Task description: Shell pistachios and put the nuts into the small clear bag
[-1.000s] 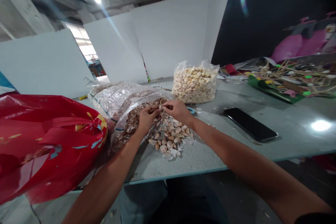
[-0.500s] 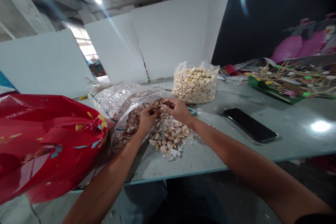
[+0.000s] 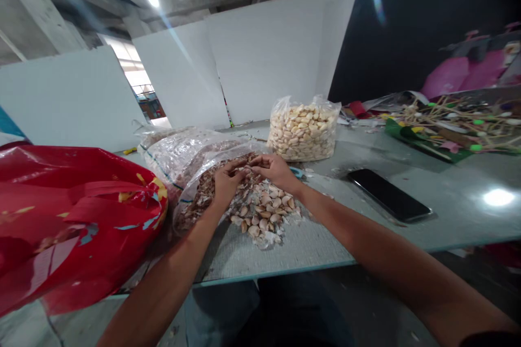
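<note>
Above a heap of garlic skins, the fingertips of my two hands meet. My left hand is closed in a pinch, and my right hand pinches from the other side. Between them is a garlic clove, mostly covered by the fingers. Just below lie unpeeled garlic cloves with loose bits of papery skin, spread on the table. The skins spill from the mouth of a clear plastic bag at the left. Behind my right hand stands a clear bag of peeled cloves.
A large red plastic bag bulges at the left edge. On the right lies a black phone. Sticks with coloured tips are piled at the far right. A light-blue object sits by my right wrist.
My fingers have shifted slightly around the clove, the left hand moving a little left and turning. The bags, the cloves on the table and the phone stay in place.
</note>
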The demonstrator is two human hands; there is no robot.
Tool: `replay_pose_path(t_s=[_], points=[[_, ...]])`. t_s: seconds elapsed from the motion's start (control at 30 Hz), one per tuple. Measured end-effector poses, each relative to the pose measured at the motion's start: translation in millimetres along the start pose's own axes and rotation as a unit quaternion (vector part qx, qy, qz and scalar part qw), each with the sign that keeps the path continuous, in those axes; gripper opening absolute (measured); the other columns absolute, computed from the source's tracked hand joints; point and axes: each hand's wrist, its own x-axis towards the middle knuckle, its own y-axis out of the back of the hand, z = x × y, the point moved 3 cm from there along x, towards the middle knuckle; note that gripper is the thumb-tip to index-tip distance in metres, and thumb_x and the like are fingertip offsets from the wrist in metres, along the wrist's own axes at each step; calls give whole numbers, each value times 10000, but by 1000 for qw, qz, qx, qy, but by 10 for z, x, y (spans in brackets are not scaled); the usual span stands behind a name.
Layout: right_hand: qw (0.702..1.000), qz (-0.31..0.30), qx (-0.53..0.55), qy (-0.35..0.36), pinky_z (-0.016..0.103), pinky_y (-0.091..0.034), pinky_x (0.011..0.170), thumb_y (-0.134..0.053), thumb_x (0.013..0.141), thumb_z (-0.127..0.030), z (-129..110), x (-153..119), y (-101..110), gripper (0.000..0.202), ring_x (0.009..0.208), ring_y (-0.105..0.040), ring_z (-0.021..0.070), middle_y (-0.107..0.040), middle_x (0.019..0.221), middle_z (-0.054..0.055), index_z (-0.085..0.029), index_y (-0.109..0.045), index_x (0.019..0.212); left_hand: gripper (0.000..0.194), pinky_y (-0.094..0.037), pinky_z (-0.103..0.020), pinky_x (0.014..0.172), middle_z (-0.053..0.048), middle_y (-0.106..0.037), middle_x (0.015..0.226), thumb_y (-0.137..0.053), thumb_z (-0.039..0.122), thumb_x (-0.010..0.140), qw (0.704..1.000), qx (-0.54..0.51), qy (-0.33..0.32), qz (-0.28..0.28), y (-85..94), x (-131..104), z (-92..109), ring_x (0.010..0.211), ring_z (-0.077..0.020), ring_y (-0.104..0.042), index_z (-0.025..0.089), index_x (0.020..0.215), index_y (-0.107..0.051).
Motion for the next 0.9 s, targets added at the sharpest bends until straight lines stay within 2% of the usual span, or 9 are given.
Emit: replay_pose_path(t_s=[0.2, 0.33, 0.53, 0.7, 0.83, 0.9], points=[[1000, 4, 23, -13, 257, -530, 544, -693, 685, -337, 38, 2, -9, 262, 633, -629, 147, -658, 730, 19, -158, -632, 866, 368, -505, -253, 532, -13, -680, 691, -782, 276, 561, 1000, -21, 2, -5, -8, 6, -42, 520, -110, -575, 134, 896, -721], [993, 30, -113, 25, 242, -508, 582, -612, 759, -304, 36, -3, 12, 209, 703, -634, 151, -690, 821, 40, -164, -678, 900, 315, -474, -234, 505, -16, -675, 669, -755, 275, 608, 999, 39, -31, -2, 27, 24, -48, 504, -108, -564, 141, 892, -728], [954, 49, -286, 79, 239, -459, 655, -555, 824, -296, -93, -42, 1, 231, 713, -633, 149, -720, 822, 35, -163, -723, 909, 302, -440, -217, 511, -22, -695, 707, -707, 259, 678, 981, 170, -94, -3, 52, 3, 49, 559, -122, -583, 171, 966, -722], [925, 56, -360, 104, 236, -435, 705, -548, 838, -293, -145, -55, -11, 226, 763, -641, 154, -730, 861, 41, -168, -730, 887, 187, -478, -250, 635, -31, -709, 793, -703, 245, 703, 950, 267, -163, 3, 55, -16, 112, 681, -149, -625, 181, 877, -723], [907, 57, -404, 104, 223, -423, 693, -542, 828, -246, -145, -63, -32, 205, 760, -637, 150, -726, 859, 49, -163, -721, 887, 115, -469, -265, 706, -39, -693, 799, -669, 259, 758, 913, 327, -244, -23, 37, -41, 174, 750, -160, -620, 178, 826, -714], [890, 54, -440, 110, 224, -411, 692, -537, 820, -215, -152, -71, -59, 187, 761, -627, 149, -718, 852, 54, -161, -709, 872, 113, -464, -262, 717, -39, -683, 796, -637, 249, 787, 899, 349, -264, -36, 24, -61, 202, 764, -161, -615, 182, 838, -712]])
